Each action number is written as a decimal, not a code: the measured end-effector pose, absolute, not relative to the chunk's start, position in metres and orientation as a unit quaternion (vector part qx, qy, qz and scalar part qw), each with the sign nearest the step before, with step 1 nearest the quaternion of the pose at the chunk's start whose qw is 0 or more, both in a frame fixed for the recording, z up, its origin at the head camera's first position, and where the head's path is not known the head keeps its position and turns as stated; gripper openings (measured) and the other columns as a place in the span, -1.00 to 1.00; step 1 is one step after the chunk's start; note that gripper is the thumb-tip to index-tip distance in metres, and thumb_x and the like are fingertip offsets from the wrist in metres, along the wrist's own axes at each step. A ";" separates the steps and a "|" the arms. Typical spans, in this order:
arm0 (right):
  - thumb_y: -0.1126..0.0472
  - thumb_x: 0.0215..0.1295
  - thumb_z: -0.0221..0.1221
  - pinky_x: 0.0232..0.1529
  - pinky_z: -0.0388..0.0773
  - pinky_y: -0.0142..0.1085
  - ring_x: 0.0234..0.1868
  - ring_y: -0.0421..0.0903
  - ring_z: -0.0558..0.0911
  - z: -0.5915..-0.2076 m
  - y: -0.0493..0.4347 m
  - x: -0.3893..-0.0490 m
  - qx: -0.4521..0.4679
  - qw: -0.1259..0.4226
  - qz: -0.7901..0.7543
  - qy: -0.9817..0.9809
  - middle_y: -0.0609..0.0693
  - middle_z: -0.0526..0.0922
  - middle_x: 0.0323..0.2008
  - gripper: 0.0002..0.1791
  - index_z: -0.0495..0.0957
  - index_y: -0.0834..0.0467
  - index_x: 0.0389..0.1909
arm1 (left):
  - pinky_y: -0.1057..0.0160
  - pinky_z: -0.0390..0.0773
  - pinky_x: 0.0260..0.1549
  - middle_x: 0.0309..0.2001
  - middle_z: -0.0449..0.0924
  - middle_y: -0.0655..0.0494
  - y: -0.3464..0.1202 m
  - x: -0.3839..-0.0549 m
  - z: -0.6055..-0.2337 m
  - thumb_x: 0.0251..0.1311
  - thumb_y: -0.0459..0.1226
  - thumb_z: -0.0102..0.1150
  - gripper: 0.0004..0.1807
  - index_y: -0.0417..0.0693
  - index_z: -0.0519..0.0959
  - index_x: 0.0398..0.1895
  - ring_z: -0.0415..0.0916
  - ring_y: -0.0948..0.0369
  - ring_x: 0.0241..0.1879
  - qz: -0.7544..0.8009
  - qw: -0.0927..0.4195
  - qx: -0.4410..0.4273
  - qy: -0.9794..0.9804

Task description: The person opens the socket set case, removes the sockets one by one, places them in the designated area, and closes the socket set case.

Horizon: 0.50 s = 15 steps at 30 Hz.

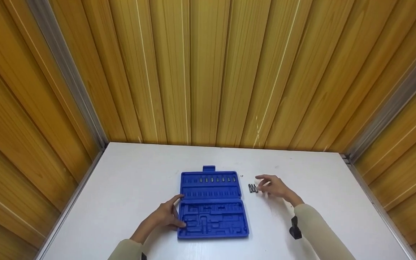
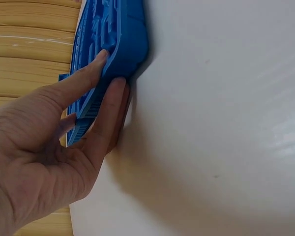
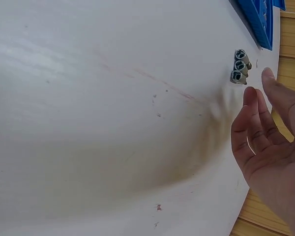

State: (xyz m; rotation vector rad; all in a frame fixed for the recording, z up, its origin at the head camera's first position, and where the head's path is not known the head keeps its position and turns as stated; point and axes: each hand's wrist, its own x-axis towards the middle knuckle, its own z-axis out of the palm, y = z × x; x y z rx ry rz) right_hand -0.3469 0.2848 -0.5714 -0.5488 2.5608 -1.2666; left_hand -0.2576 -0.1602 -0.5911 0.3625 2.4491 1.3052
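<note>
A blue plastic case (image 1: 213, 236) lies unfolded on the white table, its two halves full of moulded slots. In the upper half stands a row of several small bits (image 1: 217, 179) with yellowish parts. My left hand (image 1: 164, 213) grips the left side of the case; in the left wrist view the thumb lies on the rim (image 2: 119, 46) and other fingers rest along the outer wall. Right of the case, three short dark metal pieces with hollow ends (image 3: 240, 66) lie side by side. My right hand (image 1: 273, 186) is close beside them, thumb and fingers apart, holding nothing.
The white table (image 1: 139, 169) meets yellow wood-look panels (image 1: 208, 72) at the back and on both sides. Grey metal posts (image 1: 65, 68) stand in the corners. A tiny dark speck (image 1: 241, 176) lies between the case and the metal pieces.
</note>
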 end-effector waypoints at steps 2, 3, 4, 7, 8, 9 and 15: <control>0.37 0.42 0.20 -0.35 0.63 -0.23 -0.18 0.26 0.73 -0.570 0.282 -0.348 -0.188 0.114 -0.432 0.875 0.43 0.66 -0.14 -0.48 0.37 0.55 0.29 | 0.18 0.66 -0.26 -0.36 0.56 -0.07 -0.160 -0.257 -0.592 -0.15 -0.44 0.63 0.12 -0.20 0.18 0.53 0.53 0.21 -0.42 0.456 0.168 0.130 0.864; 0.36 0.42 0.20 -0.34 0.62 -0.25 -0.18 0.24 0.73 -0.569 0.280 -0.348 -0.188 0.112 -0.431 0.875 0.43 0.67 -0.13 -0.49 0.37 0.55 0.29 | 0.18 0.65 -0.26 -0.36 0.57 -0.07 -0.160 -0.256 -0.592 -0.15 -0.43 0.64 0.12 -0.21 0.19 0.53 0.53 0.21 -0.42 0.453 0.166 0.132 0.866; 0.35 0.42 0.20 -0.34 0.61 -0.28 -0.18 0.21 0.74 -0.568 0.279 -0.349 -0.187 0.112 -0.430 0.876 0.42 0.67 -0.13 -0.49 0.38 0.54 0.28 | 0.16 0.65 -0.25 -0.37 0.57 -0.07 -0.160 -0.256 -0.592 -0.16 -0.43 0.64 0.12 -0.21 0.19 0.53 0.53 0.21 -0.42 0.452 0.166 0.132 0.867; 0.31 0.44 0.20 -0.33 0.58 -0.35 -0.19 0.11 0.74 -0.567 0.273 -0.351 -0.179 0.114 -0.427 0.879 0.39 0.69 -0.12 -0.49 0.40 0.51 0.29 | 0.13 0.61 -0.18 -0.37 0.58 -0.06 -0.160 -0.255 -0.592 -0.15 -0.41 0.64 0.11 -0.22 0.20 0.52 0.50 0.22 -0.41 0.441 0.160 0.134 0.873; 0.30 0.44 0.21 -0.33 0.58 -0.35 -0.19 0.09 0.75 -0.567 0.271 -0.351 -0.175 0.115 -0.427 0.880 0.37 0.69 -0.12 -0.49 0.40 0.49 0.30 | 0.12 0.59 -0.16 -0.37 0.58 -0.06 -0.159 -0.255 -0.592 -0.15 -0.41 0.65 0.11 -0.22 0.20 0.52 0.49 0.22 -0.40 0.438 0.158 0.134 0.875; 0.28 0.45 0.20 -0.31 0.59 -0.34 -0.20 0.06 0.74 -0.566 0.268 -0.352 -0.170 0.116 -0.427 0.880 0.36 0.69 -0.12 -0.49 0.41 0.48 0.30 | 0.11 0.59 -0.15 -0.37 0.58 -0.06 -0.159 -0.255 -0.592 -0.15 -0.41 0.65 0.11 -0.22 0.20 0.52 0.49 0.22 -0.40 0.437 0.157 0.134 0.876; 0.19 0.45 0.23 -0.30 0.60 -0.28 -0.27 0.02 0.69 -0.564 0.246 -0.355 -0.162 0.107 -0.443 0.875 0.30 0.69 -0.13 -0.50 0.48 0.42 0.27 | 0.15 0.57 -0.19 -0.36 0.60 -0.11 -0.157 -0.256 -0.590 -0.17 -0.42 0.65 0.12 -0.20 0.21 0.52 0.48 0.21 -0.41 0.438 0.157 0.125 0.876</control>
